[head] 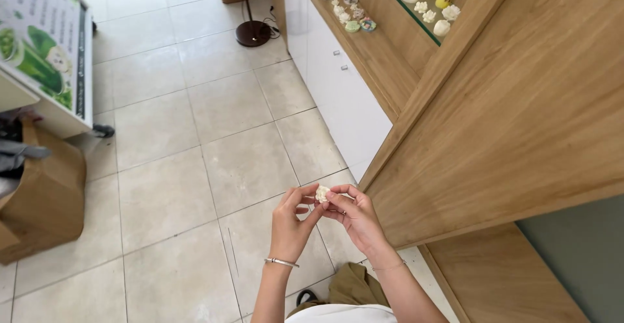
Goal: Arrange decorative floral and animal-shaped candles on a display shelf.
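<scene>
A small cream-white moulded piece (322,193), about the size of a fingertip, is pinched between both hands above the tiled floor. My left hand (290,222) holds it from the left with thumb and forefinger; a thin silver bangle sits on that wrist. My right hand (356,216) grips it from the right with its fingertips. Both hands hover beside a tall wooden shelf unit (520,121).
Small pastel moulded ornaments (348,8) lie on a wooden shelf, more on a glass shelf (426,1). White cabinet doors (338,95) run below. A round-based stand (252,32) sits far off. A brown cardboard box (45,199) and a green-printed sign board (49,43) stand left.
</scene>
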